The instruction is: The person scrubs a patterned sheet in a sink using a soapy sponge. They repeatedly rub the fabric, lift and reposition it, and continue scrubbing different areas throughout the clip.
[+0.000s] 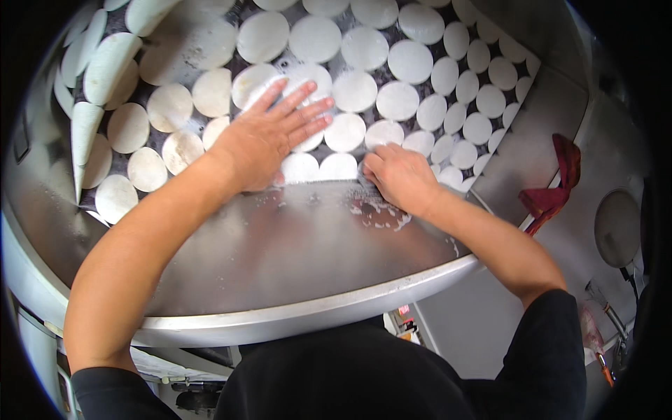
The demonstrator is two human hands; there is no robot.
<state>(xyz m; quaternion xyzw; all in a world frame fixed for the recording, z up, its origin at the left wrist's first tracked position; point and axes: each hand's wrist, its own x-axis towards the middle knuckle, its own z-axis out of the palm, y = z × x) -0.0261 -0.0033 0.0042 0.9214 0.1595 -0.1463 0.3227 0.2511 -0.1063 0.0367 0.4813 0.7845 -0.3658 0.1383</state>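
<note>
A dark sheet or mat with a pattern of white circles (397, 101) lies on a stainless steel work surface (220, 252), its left part folded or curled up. My left hand (273, 128) rests flat on it, palm down, fingers spread and pointing up and to the right. At the sheet's near edge my right hand (394, 173) is curled with its knuckles up. Something small and dark shows at its fingertips, too hidden to name. White suds and wet streaks lie on the steel just below that hand, and the sheet looks wet.
A raised metal rim (294, 304) runs along the near side. On the right, a dark red cloth (556, 184) hangs over a ledge. Beyond it are a round pan or strainer (618, 228) with a dark handle and a brush (609, 310). Steel walls stand left and right.
</note>
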